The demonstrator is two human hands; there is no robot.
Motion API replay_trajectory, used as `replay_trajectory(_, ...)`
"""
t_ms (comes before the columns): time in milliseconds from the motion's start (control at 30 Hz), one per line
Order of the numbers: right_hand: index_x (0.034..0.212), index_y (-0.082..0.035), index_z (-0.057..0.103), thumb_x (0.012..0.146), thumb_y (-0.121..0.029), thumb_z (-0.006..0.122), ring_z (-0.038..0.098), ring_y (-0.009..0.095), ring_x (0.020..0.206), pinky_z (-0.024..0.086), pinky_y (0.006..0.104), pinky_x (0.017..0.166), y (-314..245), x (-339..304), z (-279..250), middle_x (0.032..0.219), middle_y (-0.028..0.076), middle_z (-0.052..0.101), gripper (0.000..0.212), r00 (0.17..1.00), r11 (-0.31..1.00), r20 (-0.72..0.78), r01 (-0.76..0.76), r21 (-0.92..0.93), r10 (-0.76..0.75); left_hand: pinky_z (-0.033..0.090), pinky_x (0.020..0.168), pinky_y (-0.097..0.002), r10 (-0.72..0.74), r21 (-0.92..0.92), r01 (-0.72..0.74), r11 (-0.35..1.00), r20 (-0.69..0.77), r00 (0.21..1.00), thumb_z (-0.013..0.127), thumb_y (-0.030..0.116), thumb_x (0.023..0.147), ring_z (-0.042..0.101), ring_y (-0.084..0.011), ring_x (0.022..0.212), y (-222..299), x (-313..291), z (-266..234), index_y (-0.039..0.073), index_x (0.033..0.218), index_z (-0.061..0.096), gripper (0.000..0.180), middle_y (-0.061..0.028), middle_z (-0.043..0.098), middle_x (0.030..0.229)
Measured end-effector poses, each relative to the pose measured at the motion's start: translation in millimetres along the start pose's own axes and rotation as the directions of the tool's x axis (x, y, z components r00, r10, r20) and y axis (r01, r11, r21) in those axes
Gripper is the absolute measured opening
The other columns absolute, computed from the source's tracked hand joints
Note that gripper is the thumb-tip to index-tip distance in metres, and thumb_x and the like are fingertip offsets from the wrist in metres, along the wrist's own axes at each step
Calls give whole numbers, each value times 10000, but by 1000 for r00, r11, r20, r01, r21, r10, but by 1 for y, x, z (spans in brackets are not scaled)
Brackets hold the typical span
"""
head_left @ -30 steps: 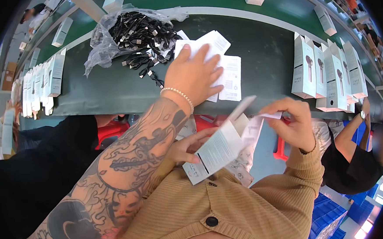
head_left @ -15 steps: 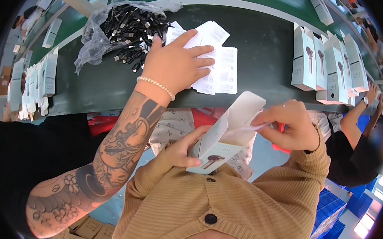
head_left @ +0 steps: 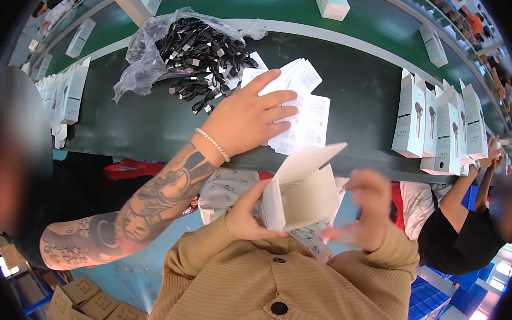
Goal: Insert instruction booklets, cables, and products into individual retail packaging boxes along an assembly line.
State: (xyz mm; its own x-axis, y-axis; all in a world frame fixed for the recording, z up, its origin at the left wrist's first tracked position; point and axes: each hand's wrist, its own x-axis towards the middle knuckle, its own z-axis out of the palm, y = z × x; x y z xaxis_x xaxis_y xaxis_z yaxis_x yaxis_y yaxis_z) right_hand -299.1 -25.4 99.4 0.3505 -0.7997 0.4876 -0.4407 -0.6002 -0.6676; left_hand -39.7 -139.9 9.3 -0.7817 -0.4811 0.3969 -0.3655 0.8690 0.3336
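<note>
My left hand (head_left: 249, 215) grips a white carton (head_left: 274, 204) by its left side. The carton is tilted so that its open top faces me, with the flap raised. Its pale inside shows; whether a paper lies in it I cannot tell. Just right of the carton, my right hand (head_left: 367, 212) is blurred by motion, thumb and fingers apart with nothing visible between them. Beyond the carton, another person's tattooed arm (head_left: 158, 195) reaches in from the left. That person's hand (head_left: 250, 118) rests on a spread of printed white leaflets (head_left: 309, 121) on the dark green table.
A heap of black USB cables (head_left: 202, 46) lies in a clear plastic bag (head_left: 138, 61) at the back. White cartons (head_left: 408, 115) stand at the right, more cartons (head_left: 73, 95) at the left. Brown boxes (head_left: 101, 310) sit lower left. Another person (head_left: 462, 223) works at the right.
My right hand has drawn back from the carton's opening; the white paper it held no longer shows. The carton has turned its opening toward me. The other person's hand stays on the leaflets.
</note>
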Motion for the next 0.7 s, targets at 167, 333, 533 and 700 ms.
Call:
replay_trajectory(167, 1185, -192, 541, 626, -313, 869, 547, 379, 999, 471, 478, 793, 0, -62, 60, 1227, 203, 460, 659, 985, 999, 172, -35, 22, 30, 334, 1106, -486, 228, 289, -244, 926, 87, 970, 629, 110, 729, 519, -194, 1163, -20, 34, -41, 135, 796, 644, 73, 1, 628, 1079)
replay_trajectory(333, 1336, -126, 439, 683, -312, 827, 521, 363, 1093, 472, 458, 840, 42, -108, 82, 1321, 180, 427, 782, 929, 927, 45, -370, 60, 368, 371, 1088, -441, 197, 319, -205, 925, 56, 979, 630, 106, 724, 506, -216, 1181, -20, 36, -43, 116, 830, 653, 108, 1, 622, 1114)
replay_trajectory(533, 1186, 4, 537, 748, -237, 759, 593, 371, 973, 489, 411, 837, 13, -36, 40, 1120, 182, 580, 547, 999, 998, 12, -39, 50, 38, 378, 1072, -476, 185, 296, -163, 941, -47, 982, 620, 88, 706, 535, -232, 1145, -19, 25, -38, 88, 824, 644, 121, -14, 637, 1077)
replay_trajectory(700, 1001, -15, 622, 812, -154, 674, 611, 301, 826, 490, 366, 768, 32, 79, 9, 931, 173, 635, 241, 993, 980, -110, 7, -199, -29, 382, 1065, -451, 220, 385, -187, 904, -41, 975, 612, 93, 717, 524, -226, 1165, -11, 22, -55, 85, 842, 652, 132, -24, 632, 1114)
